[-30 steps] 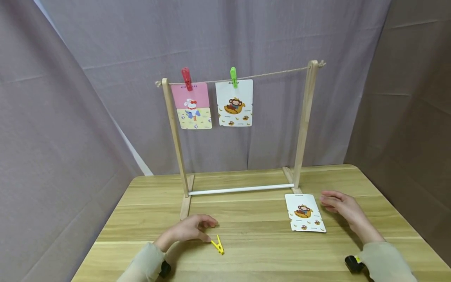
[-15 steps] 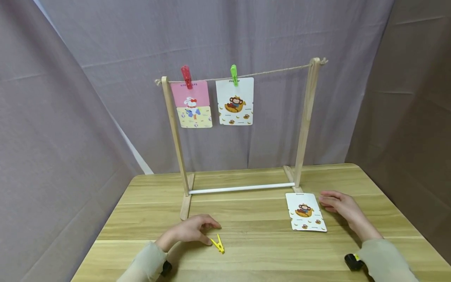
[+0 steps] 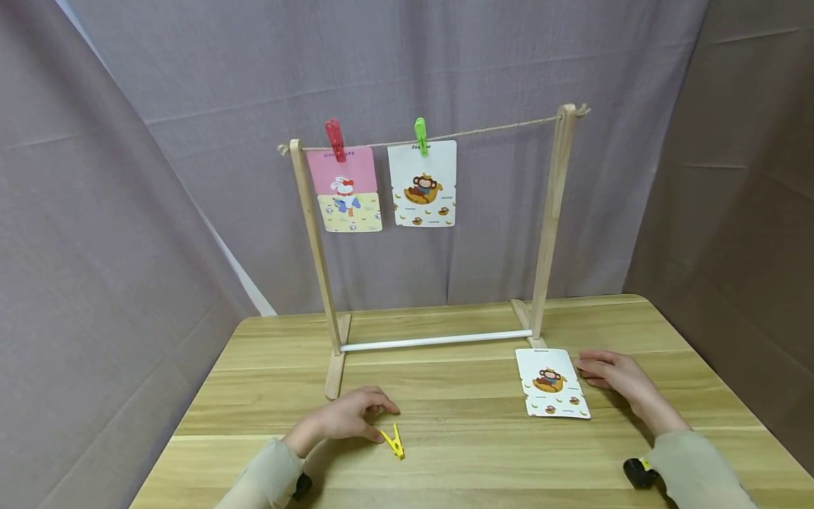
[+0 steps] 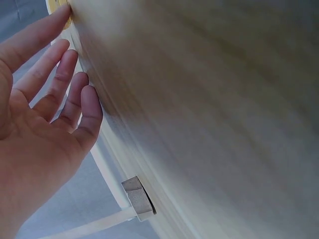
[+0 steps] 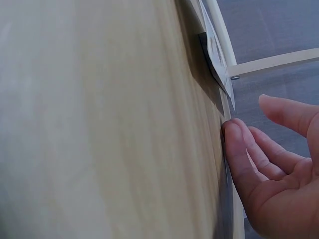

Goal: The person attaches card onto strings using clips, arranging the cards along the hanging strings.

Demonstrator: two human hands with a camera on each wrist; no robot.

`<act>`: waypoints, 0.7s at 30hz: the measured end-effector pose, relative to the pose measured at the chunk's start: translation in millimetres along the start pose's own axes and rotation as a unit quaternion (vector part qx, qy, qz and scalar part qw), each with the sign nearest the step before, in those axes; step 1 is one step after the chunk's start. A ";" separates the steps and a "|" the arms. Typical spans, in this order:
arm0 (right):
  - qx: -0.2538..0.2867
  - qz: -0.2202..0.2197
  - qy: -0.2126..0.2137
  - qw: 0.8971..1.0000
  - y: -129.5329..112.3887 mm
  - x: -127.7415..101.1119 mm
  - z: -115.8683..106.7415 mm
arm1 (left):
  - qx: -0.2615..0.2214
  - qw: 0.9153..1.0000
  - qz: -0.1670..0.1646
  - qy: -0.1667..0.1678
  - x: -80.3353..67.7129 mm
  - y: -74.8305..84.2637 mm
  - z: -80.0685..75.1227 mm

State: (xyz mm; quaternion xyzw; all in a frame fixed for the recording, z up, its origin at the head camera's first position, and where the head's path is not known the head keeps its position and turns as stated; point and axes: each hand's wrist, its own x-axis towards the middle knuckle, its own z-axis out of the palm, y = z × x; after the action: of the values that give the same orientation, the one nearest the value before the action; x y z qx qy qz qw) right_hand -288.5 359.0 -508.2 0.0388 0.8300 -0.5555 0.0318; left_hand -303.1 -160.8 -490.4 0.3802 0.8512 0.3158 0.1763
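Observation:
My left hand point(image 3: 350, 416) rests on the table with fingers loosely bent, its thumb tip right at one leg of a yellow clothespin point(image 3: 396, 443). In the left wrist view the fingers point(image 4: 91, 107) are spread apart with nothing between them. On the right, a white card with a monkey on a banana point(image 3: 548, 382) lies flat; my right hand point(image 3: 620, 378) is just beside its right edge, relaxed and holding nothing. The right wrist view shows the card point(image 5: 214, 55) slightly raised from the wood along one edge, beyond the thumb and fingertips.
Behind stands a wooden frame point(image 3: 552, 212) with a twine line point(image 3: 502, 130) and a white bottom bar point(image 3: 439, 341). A red clothespin point(image 3: 335, 141) holds a pink-and-yellow rabbit card point(image 3: 346, 170) on it; a green clothespin point(image 3: 420, 136) holds another monkey card point(image 3: 407, 166). Grey curtains surround the table point(image 3: 458, 466).
My left hand has shifted slightly right, closer around the yellow clothespin's leg. The right hand stays beside the card, its fingers slightly lower. Cards and clothespins have stayed put.

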 end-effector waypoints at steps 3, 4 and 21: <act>0.002 0.002 -0.003 1.000 -0.6 -0.2 0.1 | 0.002 1.000 0.000 0.003 0.0 -1.1 0.2; 0.003 0.001 -0.006 1.000 -0.9 -0.2 0.5 | 0.002 1.000 0.000 0.003 -0.2 -1.1 0.2; -0.034 0.023 -0.016 0.999 -8.4 6.5 8.1 | 0.060 0.998 -0.004 -0.015 -2.1 7.7 2.2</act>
State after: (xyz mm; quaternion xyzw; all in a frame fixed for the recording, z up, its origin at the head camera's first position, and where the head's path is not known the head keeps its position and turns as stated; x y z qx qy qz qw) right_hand -295.7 348.5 -504.2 0.0478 0.8469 -0.5262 0.0595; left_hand -296.5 -157.6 -486.7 0.3916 0.8673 0.2577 0.1674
